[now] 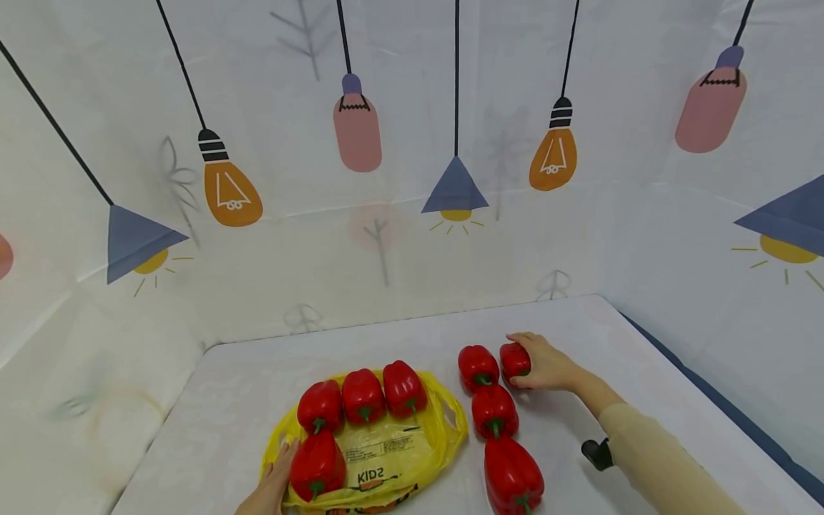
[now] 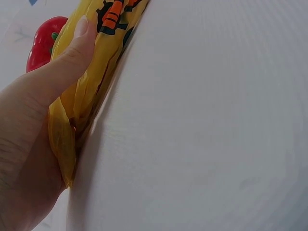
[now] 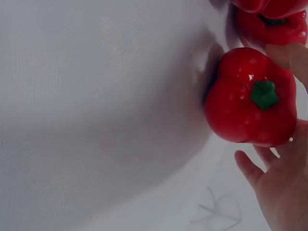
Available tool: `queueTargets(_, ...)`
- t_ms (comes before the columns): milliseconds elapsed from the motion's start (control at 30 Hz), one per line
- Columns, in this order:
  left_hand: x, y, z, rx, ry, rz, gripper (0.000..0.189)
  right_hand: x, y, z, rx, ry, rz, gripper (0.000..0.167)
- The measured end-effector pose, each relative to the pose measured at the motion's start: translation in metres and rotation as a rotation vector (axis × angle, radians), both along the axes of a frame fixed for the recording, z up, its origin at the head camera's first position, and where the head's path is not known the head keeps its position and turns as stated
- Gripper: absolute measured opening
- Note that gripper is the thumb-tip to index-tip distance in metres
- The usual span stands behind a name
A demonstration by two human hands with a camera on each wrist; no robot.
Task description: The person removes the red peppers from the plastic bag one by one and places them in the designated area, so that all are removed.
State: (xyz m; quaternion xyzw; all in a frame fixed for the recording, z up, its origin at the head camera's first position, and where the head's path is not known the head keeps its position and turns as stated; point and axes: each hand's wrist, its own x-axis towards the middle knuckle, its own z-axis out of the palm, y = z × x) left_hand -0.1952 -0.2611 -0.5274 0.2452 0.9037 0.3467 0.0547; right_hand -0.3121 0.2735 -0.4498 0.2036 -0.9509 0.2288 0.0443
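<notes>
My right hand (image 1: 547,363) grips a red bell pepper (image 1: 513,361) at the back right of the table. In the right wrist view, the thumb and fingers lie around this pepper (image 3: 250,103), its green stem facing the camera. Three red bell peppers stand in a column left of it, the middle one (image 1: 494,411) among them. My left hand (image 1: 273,483) rests at the left edge of a yellow plastic bag (image 1: 386,447), beside a bell pepper (image 1: 317,465). In the left wrist view, its straight thumb lies against the bag (image 2: 86,82); the other fingers are hidden there.
Three more bell peppers line the far side of the bag, such as the middle one (image 1: 363,395). White tabletop (image 1: 251,379) surrounds everything. A white curtain (image 1: 412,257) printed with lamps hangs behind and at both sides. A small black object (image 1: 597,454) is at the right sleeve.
</notes>
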Motion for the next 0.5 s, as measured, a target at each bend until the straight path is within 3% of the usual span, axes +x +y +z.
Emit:
queueTargets(100, 0.000, 0.001, 0.000, -0.002, -0.002, -0.001, 0.104, 0.006, -0.001, 0.007, -0.042, 0.014, -0.049, 0.083)
queueTargets(200, 0.001, 0.003, 0.005, -0.017, -0.070, 0.021, 0.110, 0.012, -0.002, 0.015, -0.091, 0.080, -0.072, 0.085)
queueTargets(367, 0.002, 0.012, 0.016, -0.074, -0.256, 0.153, 0.114, 0.022, -0.009, 0.030, -0.184, 0.163, -0.077, 0.086)
queueTargets(500, 0.003, 0.017, 0.021, -0.118, -0.307, 0.205, 0.118, 0.028, -0.015, 0.040, -0.253, 0.208, -0.063, 0.080)
